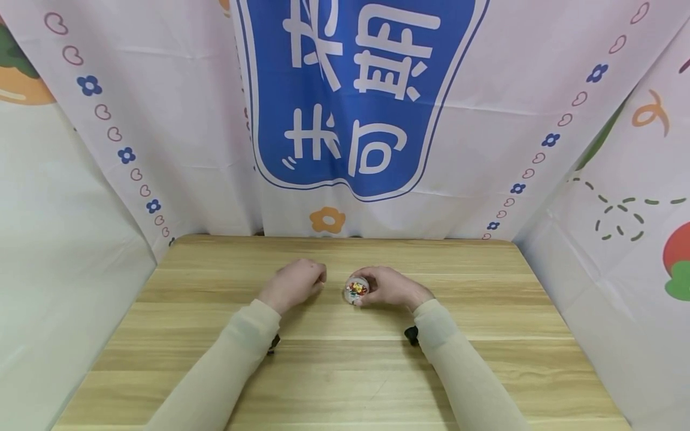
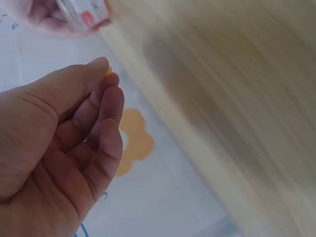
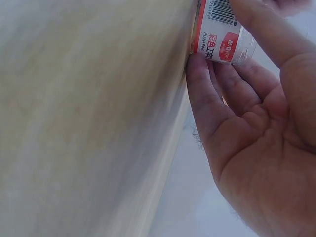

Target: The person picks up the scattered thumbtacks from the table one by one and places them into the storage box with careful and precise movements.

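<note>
A small clear jar of push pins [image 1: 356,290] stands on the wooden table, with red, yellow and green pieces showing through its top. Its red and white label [image 3: 221,34] reads "PUSH PINS" in the right wrist view. My right hand [image 1: 390,287] grips the jar around its side, thumb on one side and fingers on the other. Just left of the jar, my left hand [image 1: 295,284] hovers over the table. Between its thumb and index fingertip it pinches a yellow push pin [image 2: 109,71], mostly hidden by the fingers. Whether the jar has a lid on, I cannot tell.
The wooden table [image 1: 334,383] ends at a back edge against a printed curtain [image 1: 188,120] with a blue sign and an orange flower. White cloth hangs on both sides. Dark wrist straps [image 1: 412,335] sit under the beige sleeves.
</note>
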Available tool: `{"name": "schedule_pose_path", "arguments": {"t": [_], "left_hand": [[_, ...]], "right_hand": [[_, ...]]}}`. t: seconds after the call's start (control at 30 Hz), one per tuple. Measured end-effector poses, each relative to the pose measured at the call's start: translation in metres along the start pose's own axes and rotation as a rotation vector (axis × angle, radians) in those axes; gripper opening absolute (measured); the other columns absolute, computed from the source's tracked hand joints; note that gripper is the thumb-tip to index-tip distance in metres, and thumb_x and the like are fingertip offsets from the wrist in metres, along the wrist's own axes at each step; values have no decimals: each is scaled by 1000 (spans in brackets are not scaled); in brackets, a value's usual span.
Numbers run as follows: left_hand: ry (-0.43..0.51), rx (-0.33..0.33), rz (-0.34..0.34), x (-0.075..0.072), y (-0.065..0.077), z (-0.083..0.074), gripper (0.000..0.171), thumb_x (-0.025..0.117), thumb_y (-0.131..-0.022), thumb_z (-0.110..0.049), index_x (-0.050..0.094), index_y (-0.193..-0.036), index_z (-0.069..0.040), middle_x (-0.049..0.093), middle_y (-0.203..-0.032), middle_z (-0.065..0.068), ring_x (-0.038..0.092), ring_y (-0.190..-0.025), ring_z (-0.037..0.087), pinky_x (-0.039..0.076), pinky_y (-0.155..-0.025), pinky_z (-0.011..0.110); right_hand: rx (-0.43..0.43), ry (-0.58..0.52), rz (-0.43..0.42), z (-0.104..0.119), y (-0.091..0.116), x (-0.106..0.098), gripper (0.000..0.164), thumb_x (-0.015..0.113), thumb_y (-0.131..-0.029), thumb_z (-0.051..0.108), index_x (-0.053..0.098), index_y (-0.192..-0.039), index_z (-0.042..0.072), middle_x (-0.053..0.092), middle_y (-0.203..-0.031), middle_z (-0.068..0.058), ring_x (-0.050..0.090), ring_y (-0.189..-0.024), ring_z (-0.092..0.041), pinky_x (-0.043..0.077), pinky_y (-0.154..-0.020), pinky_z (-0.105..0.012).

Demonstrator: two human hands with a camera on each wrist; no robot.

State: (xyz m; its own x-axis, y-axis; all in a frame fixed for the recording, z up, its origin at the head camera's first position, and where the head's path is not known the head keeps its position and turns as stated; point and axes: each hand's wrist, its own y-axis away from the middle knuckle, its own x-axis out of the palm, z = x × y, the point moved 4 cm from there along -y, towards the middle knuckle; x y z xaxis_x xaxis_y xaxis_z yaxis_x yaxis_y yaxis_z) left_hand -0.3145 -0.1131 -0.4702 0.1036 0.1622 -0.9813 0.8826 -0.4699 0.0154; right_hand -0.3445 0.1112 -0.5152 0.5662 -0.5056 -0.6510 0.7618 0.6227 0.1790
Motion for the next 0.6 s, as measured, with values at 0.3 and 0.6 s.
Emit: {"name": "schedule_pose_path", "arguments": {"t": [0.3,0.6], "left_hand": [[34,39,-67,-3,-6,-28,10,71,-100,-14,75,-109,-14,79,-107,1,74,-96,16,63,-87,33],[43,81,-98,3,-14,-49,14,74,-100,-17,75,-113,-17,78,-108,-3,73,-98,13,63,-86,29]], "right_hand": [[2,4,-3,-1,0,-1,59,90,-85,28,65,-139,23,72,-128,3,67,-112,-13,57,-104,-38],[3,61,-5,1,1,-1,60,88,-87,33,64,-142,24,72,-131,5,66,-111,-11,57,-101,-36]]}}
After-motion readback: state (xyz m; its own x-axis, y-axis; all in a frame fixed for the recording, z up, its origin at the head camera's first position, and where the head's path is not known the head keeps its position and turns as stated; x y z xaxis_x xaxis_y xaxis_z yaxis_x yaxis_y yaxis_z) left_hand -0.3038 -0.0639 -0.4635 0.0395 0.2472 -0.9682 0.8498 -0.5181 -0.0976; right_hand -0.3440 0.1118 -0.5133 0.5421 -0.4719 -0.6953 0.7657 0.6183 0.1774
